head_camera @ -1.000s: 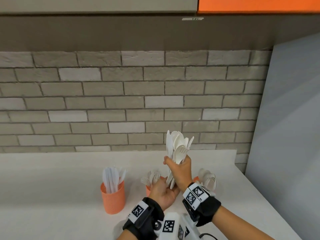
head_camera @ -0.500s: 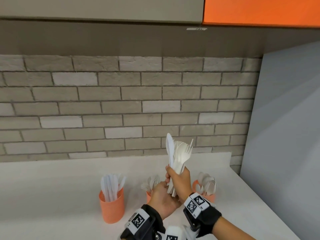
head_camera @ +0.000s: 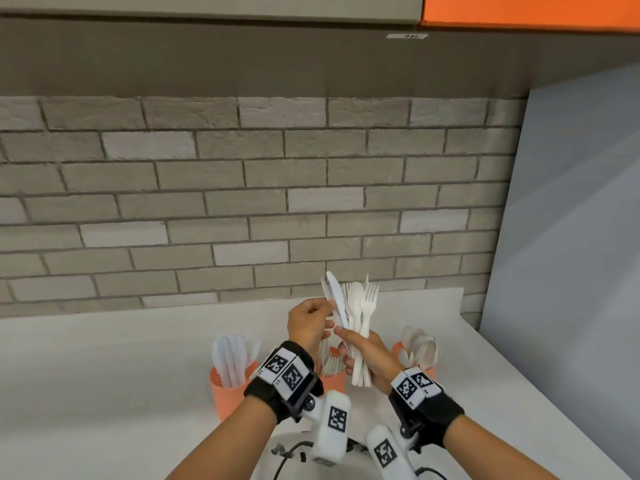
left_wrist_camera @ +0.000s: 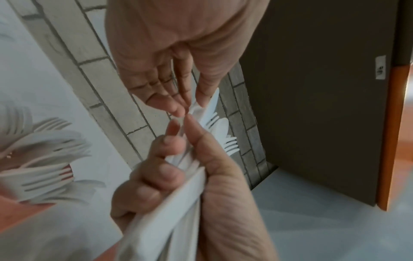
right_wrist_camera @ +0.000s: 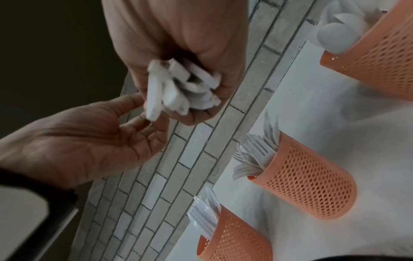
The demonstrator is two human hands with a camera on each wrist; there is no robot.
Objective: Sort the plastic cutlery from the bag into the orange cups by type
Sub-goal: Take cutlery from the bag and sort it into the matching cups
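While fisted: right hand (head_camera: 369, 355) grips the cutlery bundle (head_camera: 358, 327) upright above the fork cup (head_camera: 334, 379).
Left hand (head_camera: 308, 322): pinches a knife (head_camera: 336, 299) in that bundle.
Writing: wristband tags (head_camera: 285, 370), unreadable.

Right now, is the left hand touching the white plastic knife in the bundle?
Touching. The left wrist view shows the left hand pinching the white plastic knife between thumb and fingertips, above the right hand holding the bundle.

Right hand (right_wrist_camera: 178, 53): grips the cutlery bundle (right_wrist_camera: 178, 88) by its handle ends.
Left hand (right_wrist_camera: 89, 141): fingers seemingly touching one handle.
Mesh cups (right_wrist_camera: 308, 190): three, holding cutlery.
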